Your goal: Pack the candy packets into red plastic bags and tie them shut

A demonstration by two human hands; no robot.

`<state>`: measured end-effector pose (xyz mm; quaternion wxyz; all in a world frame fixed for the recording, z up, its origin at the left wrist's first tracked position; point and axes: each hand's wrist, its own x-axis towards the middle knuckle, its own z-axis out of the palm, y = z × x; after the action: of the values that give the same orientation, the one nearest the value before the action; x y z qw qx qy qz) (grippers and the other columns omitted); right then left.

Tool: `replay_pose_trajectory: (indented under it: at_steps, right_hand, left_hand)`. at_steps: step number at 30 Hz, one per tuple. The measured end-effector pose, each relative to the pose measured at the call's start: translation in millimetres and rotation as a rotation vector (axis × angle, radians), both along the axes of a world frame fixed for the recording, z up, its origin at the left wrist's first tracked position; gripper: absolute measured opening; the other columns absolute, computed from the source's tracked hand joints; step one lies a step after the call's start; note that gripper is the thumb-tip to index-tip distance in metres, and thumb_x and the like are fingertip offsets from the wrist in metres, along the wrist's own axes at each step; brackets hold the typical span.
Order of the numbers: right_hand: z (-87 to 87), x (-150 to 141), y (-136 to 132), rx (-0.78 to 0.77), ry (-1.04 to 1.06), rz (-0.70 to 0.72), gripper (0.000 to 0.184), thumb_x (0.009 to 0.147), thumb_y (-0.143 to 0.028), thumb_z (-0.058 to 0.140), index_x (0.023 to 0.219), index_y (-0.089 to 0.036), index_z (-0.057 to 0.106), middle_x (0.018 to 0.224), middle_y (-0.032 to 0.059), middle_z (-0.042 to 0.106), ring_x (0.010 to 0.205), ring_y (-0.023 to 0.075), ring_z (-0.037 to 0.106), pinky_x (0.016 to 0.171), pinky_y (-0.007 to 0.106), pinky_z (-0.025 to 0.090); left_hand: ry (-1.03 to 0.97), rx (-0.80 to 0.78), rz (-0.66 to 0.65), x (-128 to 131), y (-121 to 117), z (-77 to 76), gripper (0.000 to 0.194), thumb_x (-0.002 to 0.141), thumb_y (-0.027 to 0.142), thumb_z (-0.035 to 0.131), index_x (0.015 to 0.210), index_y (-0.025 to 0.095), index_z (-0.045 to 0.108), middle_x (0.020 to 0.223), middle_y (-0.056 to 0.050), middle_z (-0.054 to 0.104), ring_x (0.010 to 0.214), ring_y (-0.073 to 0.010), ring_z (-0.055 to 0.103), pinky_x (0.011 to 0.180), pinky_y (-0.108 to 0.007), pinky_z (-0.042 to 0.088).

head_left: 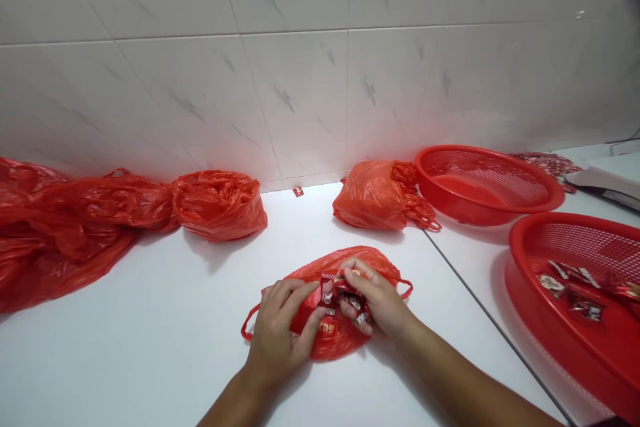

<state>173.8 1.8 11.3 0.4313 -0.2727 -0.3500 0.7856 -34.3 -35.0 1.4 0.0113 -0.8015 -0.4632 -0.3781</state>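
Note:
A red plastic bag [340,343] lies spread on the white table, its loop handles out to the left and right. Over it, my left hand [280,327] pinches a small dark red candy packet [327,292] between thumb and fingers. Close beside it, my right hand [383,300] is closed around several wrapped candies [354,300] in red and dark wrappers, partly hidden by the fingers. Another red wrapped candy [327,327] with gold lettering rests on the bag below the packet.
At right stand a red plastic basket [555,347] with several wrapped candies inside and another red basket [465,213] behind it. A filled red bag [370,197] and more red bags [220,207] line the tiled wall. One tiny red packet [298,191] lies there too.

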Motion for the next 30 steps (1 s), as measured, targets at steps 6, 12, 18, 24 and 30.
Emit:
replay_pose_trajectory:
  at_steps: [6,12,18,24,30]
  right_hand:
    - [-8.9,-5,-6,0.060,-0.128,0.229,0.043,0.097,-0.066,0.063,0.101,-0.024,0.051,0.057,-0.0066,0.057,0.038,0.0078,0.041,0.030,0.014,0.029]
    - [-2.4,-3,-6,0.102,-0.191,0.202,0.048,0.094,-0.071,0.062,0.102,-0.025,0.051,0.055,-0.0070,0.057,0.038,0.0086,0.041,0.032,0.015,0.030]
    - [8.5,9,2,0.128,-0.258,-0.231,0.046,0.094,-0.069,0.064,0.099,-0.024,0.054,0.062,-0.0060,0.059,0.039,0.0067,0.039,0.034,0.017,0.030]
    - [9.8,16,9,0.116,-0.228,-0.348,0.043,0.091,-0.065,0.068,0.098,-0.026,0.052,0.064,-0.0066,0.058,0.042,0.0081,0.039,0.035,0.019,0.030]
    - [9.6,13,4,0.422,-0.613,-0.227,0.022,0.094,-0.045,0.068,0.101,-0.027,0.060,0.082,-0.0004,0.068,0.068,0.0180,0.063,0.065,0.032,0.052]
  left_hand:
    - [0.002,0.026,-0.112,1,-2,0.1,0.030,0.095,0.021,0.069,0.125,0.025,0.068,0.115,-0.007,0.065,0.105,-0.0234,0.064,0.089,-0.040,0.053]
    - [-0.034,0.072,-0.121,2,-3,0.3,0.022,0.096,0.012,0.064,0.113,0.025,0.070,0.114,-0.007,0.065,0.103,-0.0215,0.064,0.087,-0.038,0.055]
    - [-0.013,0.077,0.016,-5,-1,0.0,0.015,0.094,0.013,0.065,0.104,0.024,0.070,0.120,-0.008,0.062,0.109,-0.0252,0.060,0.091,-0.045,0.051]
    - [0.153,-0.093,0.120,-5,2,2.9,0.005,0.093,0.023,0.065,0.091,0.023,0.070,0.129,-0.011,0.062,0.122,-0.0335,0.054,0.099,-0.056,0.048]
    - [0.114,-0.027,0.134,-6,3,4.3,0.003,0.091,0.023,0.066,0.091,0.023,0.069,0.130,-0.011,0.062,0.123,-0.0347,0.054,0.106,-0.061,0.046]
